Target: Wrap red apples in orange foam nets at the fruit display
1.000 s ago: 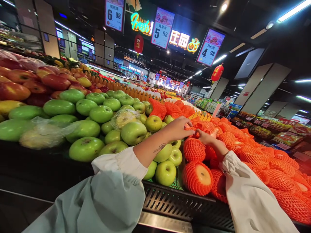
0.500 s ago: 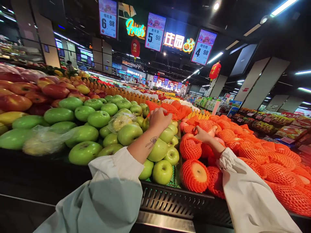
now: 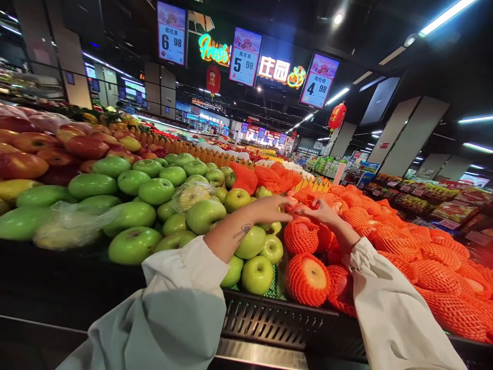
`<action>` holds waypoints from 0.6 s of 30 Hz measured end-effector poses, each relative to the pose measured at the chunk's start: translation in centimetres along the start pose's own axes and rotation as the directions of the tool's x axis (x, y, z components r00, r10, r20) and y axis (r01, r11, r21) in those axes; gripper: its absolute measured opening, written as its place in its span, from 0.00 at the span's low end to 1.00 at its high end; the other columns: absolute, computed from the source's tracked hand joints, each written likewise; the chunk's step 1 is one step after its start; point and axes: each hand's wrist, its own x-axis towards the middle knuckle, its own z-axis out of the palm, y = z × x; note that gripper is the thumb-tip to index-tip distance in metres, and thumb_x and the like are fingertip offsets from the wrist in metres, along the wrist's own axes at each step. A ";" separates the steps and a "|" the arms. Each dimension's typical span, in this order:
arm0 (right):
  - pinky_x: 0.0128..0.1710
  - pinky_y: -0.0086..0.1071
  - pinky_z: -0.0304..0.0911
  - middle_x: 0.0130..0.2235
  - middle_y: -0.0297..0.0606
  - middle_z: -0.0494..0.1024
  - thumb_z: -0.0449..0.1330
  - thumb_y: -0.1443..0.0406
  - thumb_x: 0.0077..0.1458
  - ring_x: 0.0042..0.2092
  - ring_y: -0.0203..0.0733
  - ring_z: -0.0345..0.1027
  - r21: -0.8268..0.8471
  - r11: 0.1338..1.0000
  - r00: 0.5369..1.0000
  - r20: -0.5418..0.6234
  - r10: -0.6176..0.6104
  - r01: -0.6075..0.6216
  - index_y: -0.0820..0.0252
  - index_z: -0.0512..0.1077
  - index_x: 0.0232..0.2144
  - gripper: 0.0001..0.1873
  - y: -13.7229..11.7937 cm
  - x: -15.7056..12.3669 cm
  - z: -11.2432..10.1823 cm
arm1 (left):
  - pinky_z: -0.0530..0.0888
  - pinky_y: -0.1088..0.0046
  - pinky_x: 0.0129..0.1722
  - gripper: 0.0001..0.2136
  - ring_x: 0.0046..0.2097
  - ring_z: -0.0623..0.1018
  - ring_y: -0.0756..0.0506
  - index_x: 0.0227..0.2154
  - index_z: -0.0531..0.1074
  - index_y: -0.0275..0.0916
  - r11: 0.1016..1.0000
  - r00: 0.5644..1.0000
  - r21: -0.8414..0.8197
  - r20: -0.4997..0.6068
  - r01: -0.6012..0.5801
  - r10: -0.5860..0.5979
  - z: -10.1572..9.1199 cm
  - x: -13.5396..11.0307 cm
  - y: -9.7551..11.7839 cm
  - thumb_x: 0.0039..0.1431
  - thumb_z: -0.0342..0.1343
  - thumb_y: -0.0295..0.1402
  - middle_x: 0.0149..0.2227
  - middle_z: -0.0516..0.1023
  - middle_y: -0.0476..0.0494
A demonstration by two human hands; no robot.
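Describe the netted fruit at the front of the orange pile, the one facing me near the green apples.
The round fruit in orange foam netting sits at the front edge of the black slotted display bin. Its mesh sleeve opens toward the camera, baring a smooth orange-yellow patch of skin. It leans against other netted fruit behind and right, beside a green apple. Neither hand touches it.

To your left you have a heap of green apples [image 3: 156,190], with red apples [image 3: 87,146] piled behind them. A clear plastic bag [image 3: 69,221] lies on the near green ones, and another bagged fruit [image 3: 192,193] sits further in. A black slotted crate rim [image 3: 277,324] runs along the front edge. Overhead hang price signs reading 6.98 [image 3: 171,32], 5.98 [image 3: 245,56] and 4.98 [image 3: 319,81], a neon "Fresh" sign [image 3: 214,49] and a red lantern [image 3: 337,116].
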 end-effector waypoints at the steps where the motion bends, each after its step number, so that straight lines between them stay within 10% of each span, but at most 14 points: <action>1: 0.25 0.32 0.51 0.23 0.27 0.65 0.74 0.48 0.32 0.25 0.35 0.55 -0.006 1.000 1.000 -0.011 0.002 -0.002 0.53 0.57 0.32 0.35 0.0 0.1 0.0 | 0.71 0.61 0.55 0.21 0.53 0.79 0.38 0.52 0.77 0.42 0.995 0.989 0.008 0.112 -0.100 0.099 0.1 -0.2 0.2 0.55 0.57 0.38 0.54 0.80 0.39; 11: 0.29 0.33 0.53 0.29 0.28 0.64 0.74 0.45 0.26 0.31 0.38 0.59 0.311 0.943 0.912 -0.410 0.022 0.118 0.53 0.58 0.35 0.40 1.0 2.0 0.3 | 0.74 0.62 0.52 0.22 0.51 0.81 0.39 0.50 0.81 0.47 0.964 0.958 0.203 0.263 -0.170 0.114 0.2 -0.8 1.0 0.53 0.55 0.28 0.49 0.84 0.49; 18: 0.32 0.29 0.64 0.44 0.38 0.70 0.69 0.45 0.31 0.43 0.42 0.68 0.712 0.653 0.867 -0.470 0.167 0.260 0.54 0.61 0.39 0.36 0.3 1.8 -0.4 | 0.74 0.67 0.53 0.17 0.52 0.81 0.43 0.49 0.80 0.37 0.981 0.960 0.084 0.236 -0.176 0.152 0.5 -0.1 0.3 0.58 0.54 0.27 0.51 0.83 0.41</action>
